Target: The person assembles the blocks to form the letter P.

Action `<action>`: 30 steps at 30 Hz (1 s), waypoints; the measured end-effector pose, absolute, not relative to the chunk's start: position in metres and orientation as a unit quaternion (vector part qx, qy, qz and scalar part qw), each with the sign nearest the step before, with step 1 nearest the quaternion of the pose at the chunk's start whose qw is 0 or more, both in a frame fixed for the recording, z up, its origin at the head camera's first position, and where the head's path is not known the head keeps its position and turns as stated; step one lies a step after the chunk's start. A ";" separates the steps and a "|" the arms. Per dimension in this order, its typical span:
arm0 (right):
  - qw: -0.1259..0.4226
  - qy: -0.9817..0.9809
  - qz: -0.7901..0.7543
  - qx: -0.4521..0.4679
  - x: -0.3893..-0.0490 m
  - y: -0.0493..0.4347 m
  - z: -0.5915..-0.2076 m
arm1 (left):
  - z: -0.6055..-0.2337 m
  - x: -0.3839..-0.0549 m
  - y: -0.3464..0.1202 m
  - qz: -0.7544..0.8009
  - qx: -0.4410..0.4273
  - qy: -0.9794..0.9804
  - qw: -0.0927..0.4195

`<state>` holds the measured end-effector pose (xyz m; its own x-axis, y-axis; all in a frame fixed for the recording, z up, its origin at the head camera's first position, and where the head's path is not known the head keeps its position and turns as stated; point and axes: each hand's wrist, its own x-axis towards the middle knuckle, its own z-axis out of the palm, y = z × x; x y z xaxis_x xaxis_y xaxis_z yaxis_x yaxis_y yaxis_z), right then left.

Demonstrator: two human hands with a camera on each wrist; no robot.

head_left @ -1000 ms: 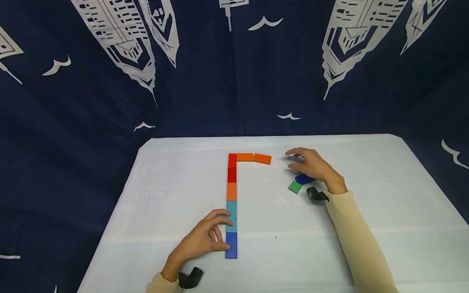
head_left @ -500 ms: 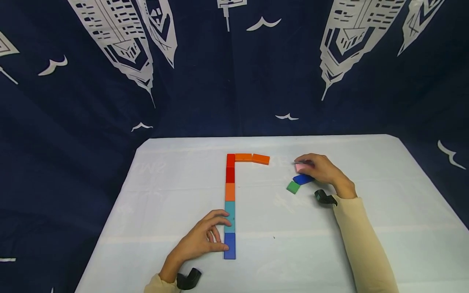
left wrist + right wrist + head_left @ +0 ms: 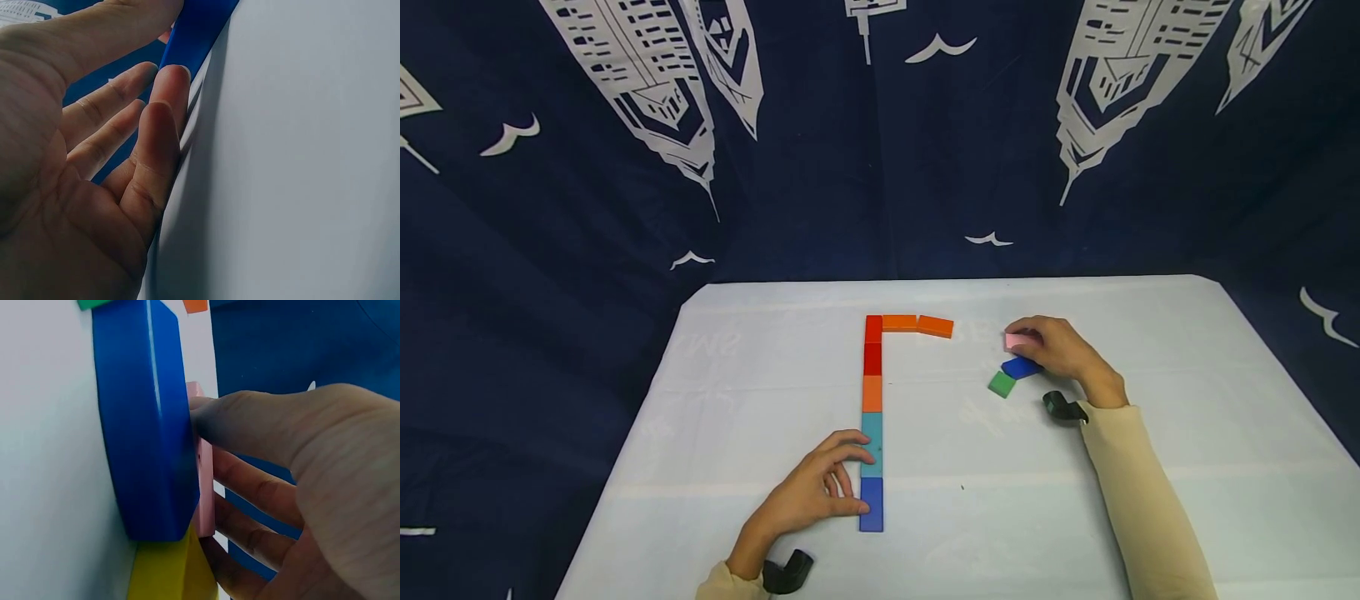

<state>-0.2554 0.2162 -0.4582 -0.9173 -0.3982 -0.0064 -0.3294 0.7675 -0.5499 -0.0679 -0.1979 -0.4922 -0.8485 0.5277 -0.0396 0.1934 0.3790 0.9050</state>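
Observation:
My left hand [image 3: 812, 487] rests beside a column of coloured blocks, its thumb touching the blue block [image 3: 872, 518] at the near end and its fingertips at the teal block [image 3: 872, 423]. Its fingers are loosely bent. Over on the right, my right hand [image 3: 1058, 348] pinches a pink block [image 3: 1013, 340] between thumb and fingers. Right beside that block lie a dark blue block [image 3: 1019, 367] with slanted ends and a green block [image 3: 1002, 384]. A yellow block [image 3: 165, 569] shows in the right wrist view only, hidden under the hand from above.
Beyond the teal block the column continues with an orange block [image 3: 872, 393] and two red blocks [image 3: 872, 359]. Two more orange blocks [image 3: 899, 322] extend rightward from its far end, the outer one slightly angled. A white table [image 3: 760, 367] stands before a dark blue patterned cloth [image 3: 820, 183].
My right hand has moved slightly right and toward me, from hovering with spread fingers to pinching the pink block. My left hand stays at the column.

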 end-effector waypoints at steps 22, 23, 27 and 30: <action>-0.020 0.932 -0.297 -0.206 -0.252 0.184 -0.464 | -0.492 -0.068 -0.197 0.509 0.214 0.817 0.166; -0.018 0.934 -0.296 -0.202 -0.252 0.181 -0.464 | -0.492 -0.068 -0.197 0.509 0.213 0.817 0.167; -0.015 0.934 -0.298 -0.198 -0.250 0.170 -0.464 | -0.491 -0.068 -0.197 0.507 0.212 0.819 0.165; -0.014 0.934 -0.297 -0.197 -0.249 0.165 -0.465 | -0.492 -0.068 -0.196 0.507 0.216 0.818 0.164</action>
<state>-0.2485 0.1655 -0.4654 -0.9222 -0.3592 0.1433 -0.3759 0.7458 -0.5499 -0.0684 -0.1958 -0.4917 -0.8529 0.5197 -0.0490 0.1873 0.3922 0.9006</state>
